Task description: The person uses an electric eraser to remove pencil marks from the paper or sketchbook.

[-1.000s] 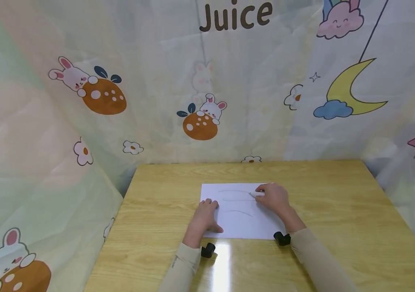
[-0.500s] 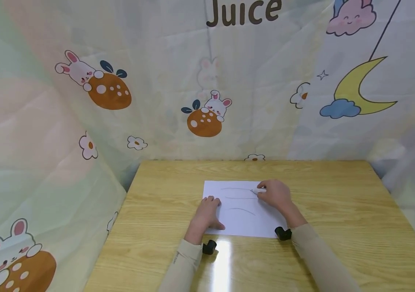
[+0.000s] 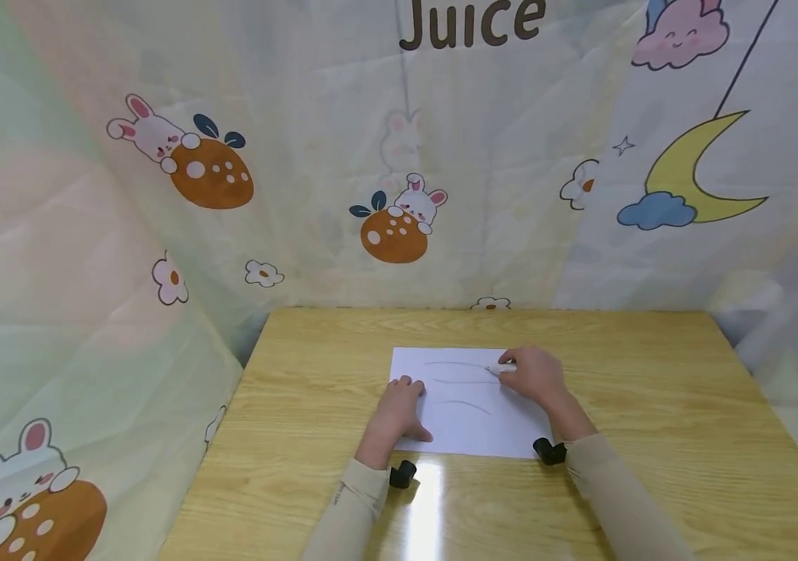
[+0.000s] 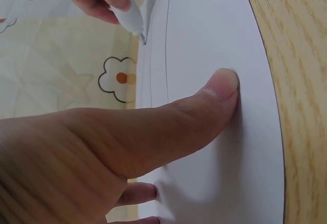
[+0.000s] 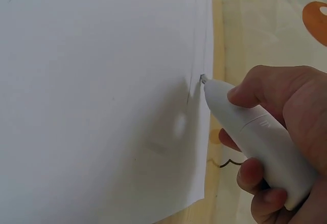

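A white sheet of paper (image 3: 504, 432) lies on the wooden table, marked with several thin grey lines. My right hand (image 3: 536, 379) pinches a thick white pen-shaped tool (image 5: 255, 137) with a narrow grey tip. In the right wrist view that tip meets the paper close to its far edge, at the right end of the topmost line. My left hand (image 3: 396, 411) rests on the left side of the sheet. Its thumb (image 4: 173, 124) lies straight on the paper in the left wrist view, and its other fingers are partly hidden behind it.
Bare wooden tabletop (image 3: 658, 389) surrounds the sheet. A patterned cloth (image 3: 287, 156) hangs behind and beside the table. Black camera mounts (image 3: 402, 474) sit at both wrists. Light glares off the table in front of the paper.
The whole head view has shifted slightly. My right hand and the white tool have moved a little to the right along the top line. My left hand stays in place on the paper.
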Available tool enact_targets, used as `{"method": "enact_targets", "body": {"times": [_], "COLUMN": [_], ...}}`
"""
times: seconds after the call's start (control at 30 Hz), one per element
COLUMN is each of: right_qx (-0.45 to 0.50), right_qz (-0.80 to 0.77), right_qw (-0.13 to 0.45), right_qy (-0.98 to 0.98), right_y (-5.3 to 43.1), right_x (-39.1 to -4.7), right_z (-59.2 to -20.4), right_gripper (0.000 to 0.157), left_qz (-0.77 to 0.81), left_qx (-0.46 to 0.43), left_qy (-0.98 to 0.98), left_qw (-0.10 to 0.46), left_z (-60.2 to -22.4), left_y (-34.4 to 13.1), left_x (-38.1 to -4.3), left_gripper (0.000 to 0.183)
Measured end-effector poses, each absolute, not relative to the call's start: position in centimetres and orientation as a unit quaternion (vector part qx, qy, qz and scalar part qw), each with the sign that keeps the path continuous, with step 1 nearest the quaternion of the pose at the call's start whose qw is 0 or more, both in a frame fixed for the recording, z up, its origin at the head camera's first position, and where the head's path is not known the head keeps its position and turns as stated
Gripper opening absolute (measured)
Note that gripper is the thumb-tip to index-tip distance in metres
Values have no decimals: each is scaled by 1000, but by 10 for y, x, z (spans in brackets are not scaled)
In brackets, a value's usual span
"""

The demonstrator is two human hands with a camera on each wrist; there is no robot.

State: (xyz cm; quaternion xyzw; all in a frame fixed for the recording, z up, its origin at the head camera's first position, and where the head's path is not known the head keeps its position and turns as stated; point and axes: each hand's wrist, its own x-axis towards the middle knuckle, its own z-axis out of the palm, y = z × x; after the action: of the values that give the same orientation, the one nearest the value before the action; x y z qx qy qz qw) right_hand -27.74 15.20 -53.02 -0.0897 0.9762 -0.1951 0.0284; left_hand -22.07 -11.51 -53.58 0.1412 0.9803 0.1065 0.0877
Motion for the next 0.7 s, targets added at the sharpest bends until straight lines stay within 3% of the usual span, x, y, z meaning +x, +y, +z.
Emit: {"method": "enact_targets", "body": {"times": [0.7], "right_qx": [-127], "right_qz": [-192], "right_qw": [26], "right_qy": [973], "right_y": [158], "right_x": [-284], "right_z": [-532], "right_gripper": [25], "left_qz": [103], "left_qx": [150], "left_qy": [980], "left_qw": [82], "left_z": [-539], "left_y": [-115], "left_x": [-220], "left_gripper": [85]}}
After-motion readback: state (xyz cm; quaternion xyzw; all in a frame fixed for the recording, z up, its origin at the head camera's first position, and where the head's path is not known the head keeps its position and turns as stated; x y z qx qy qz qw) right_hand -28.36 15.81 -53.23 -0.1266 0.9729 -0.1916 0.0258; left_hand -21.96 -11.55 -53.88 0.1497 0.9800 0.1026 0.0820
